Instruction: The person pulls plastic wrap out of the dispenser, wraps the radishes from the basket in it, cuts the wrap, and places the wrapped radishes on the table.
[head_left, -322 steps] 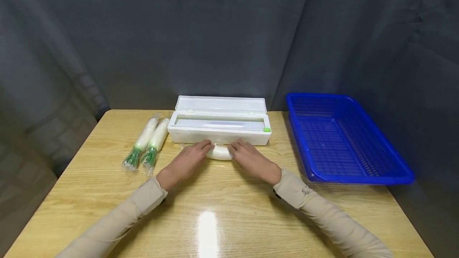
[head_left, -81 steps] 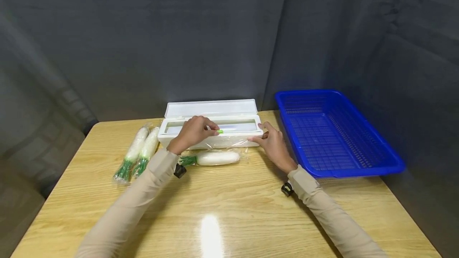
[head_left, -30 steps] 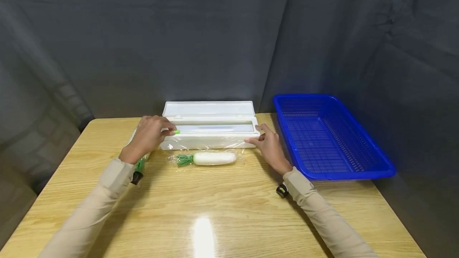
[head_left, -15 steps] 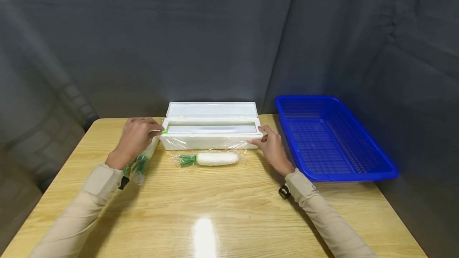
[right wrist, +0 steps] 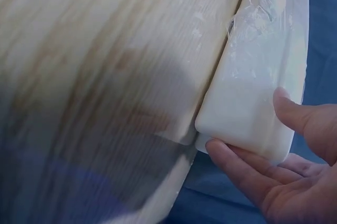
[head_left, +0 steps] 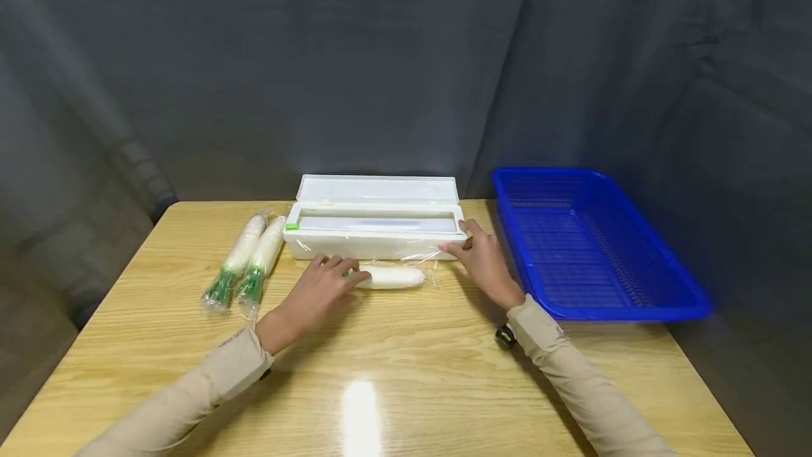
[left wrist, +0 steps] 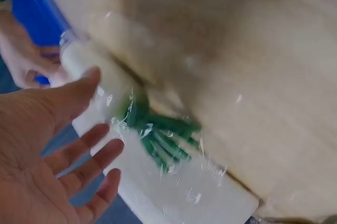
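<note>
A white cling film dispenser (head_left: 374,249) stands with its lid (head_left: 378,189) raised and its green slide cutter (head_left: 292,226) at the left end. Film hangs over its front. Before it lies a white radish (head_left: 396,276) with green stems (left wrist: 163,132), film over it. My left hand (head_left: 320,295) is over the stem end, fingers spread and loosely bent, gripping nothing; in the left wrist view the thumb is near the radish (left wrist: 102,74). My right hand (head_left: 485,263) grips the dispenser's right end; the right wrist view has thumb and fingers around the corner of the dispenser (right wrist: 247,103).
Two film-wrapped radishes (head_left: 244,245) (head_left: 266,245) lie side by side left of the dispenser. To the right stands a blue plastic basket (head_left: 539,281). A dark curtain (head_left: 355,69) hangs behind the wooden table (head_left: 431,379).
My left hand slid the green cutter from the right end to the left end, let it go, then moved right and nearer to the radish. My right hand stays on the dispenser's end.
</note>
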A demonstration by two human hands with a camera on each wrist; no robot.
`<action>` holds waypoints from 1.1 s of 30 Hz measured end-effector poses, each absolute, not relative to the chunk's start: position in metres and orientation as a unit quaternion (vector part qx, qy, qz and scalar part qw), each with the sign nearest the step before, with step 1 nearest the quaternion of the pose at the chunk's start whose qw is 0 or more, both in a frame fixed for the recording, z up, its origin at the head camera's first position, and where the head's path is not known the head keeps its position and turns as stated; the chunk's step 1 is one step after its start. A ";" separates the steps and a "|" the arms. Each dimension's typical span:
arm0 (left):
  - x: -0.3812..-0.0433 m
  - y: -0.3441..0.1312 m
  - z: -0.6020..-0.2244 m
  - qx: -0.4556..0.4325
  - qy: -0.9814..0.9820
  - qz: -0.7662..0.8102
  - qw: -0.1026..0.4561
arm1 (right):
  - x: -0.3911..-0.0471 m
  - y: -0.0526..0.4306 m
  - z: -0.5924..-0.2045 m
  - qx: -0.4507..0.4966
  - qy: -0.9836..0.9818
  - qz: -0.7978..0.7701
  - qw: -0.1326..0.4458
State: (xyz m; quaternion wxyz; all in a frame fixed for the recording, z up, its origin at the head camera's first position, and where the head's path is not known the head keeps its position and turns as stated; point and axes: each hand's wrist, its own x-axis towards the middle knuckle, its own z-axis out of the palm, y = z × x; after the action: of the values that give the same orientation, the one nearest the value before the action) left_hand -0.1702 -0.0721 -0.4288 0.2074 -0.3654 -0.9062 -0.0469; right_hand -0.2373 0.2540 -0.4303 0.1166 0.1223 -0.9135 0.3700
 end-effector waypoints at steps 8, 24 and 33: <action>-0.166 -0.070 -0.440 -0.345 -0.917 -0.043 0.195 | -0.235 0.242 -0.429 0.131 -0.924 0.346 0.099; -0.198 -0.044 -0.446 -0.342 -0.912 -0.001 0.227 | -0.232 0.251 -0.426 0.160 -0.939 0.276 0.127; -0.200 -0.051 -0.429 -0.368 -0.919 -0.063 0.126 | -0.231 0.249 -0.426 0.156 -0.940 0.278 0.123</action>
State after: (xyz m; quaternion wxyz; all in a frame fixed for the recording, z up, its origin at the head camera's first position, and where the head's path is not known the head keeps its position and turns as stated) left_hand -0.2001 -0.0513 -0.4291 0.1262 -0.3678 -0.9191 -0.0630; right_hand -0.2309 0.2492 -0.4260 0.1226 0.1555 -0.9401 0.2775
